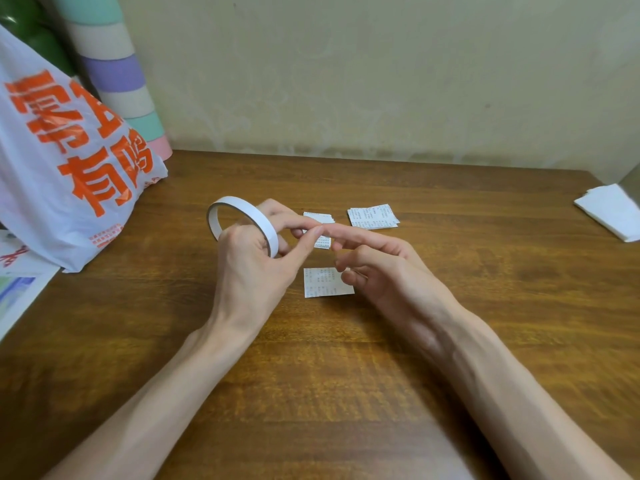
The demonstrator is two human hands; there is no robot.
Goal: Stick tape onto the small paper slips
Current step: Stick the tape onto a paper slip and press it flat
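- Tape roll (pixel 266 226), head view: our left hand (pixel 249 261) curls round it, above the paper slips (pixel 322 282)
- Right hand (pixel 391 271) points a forefinger at the left thumb; any grip on tape we cannot tell
- We should peel the end slowly, flat

The brown wooden worktop (pixel 346 375) carries one printed paper slip (pixel 323 284) lying flat near its middle. Just behind that slip lies a small pile of slips (pixel 320 217), partly hidden. Behind it and to the right is a second pile (pixel 372 217), slightly fanned. Well to the slip's left sits a white plastic bag (pixel 62 174) with orange print, and printed sheets (pixel 17 292) lie at the bag's foot. Far to the slip's right and further back lie folded white papers (pixel 609 211).
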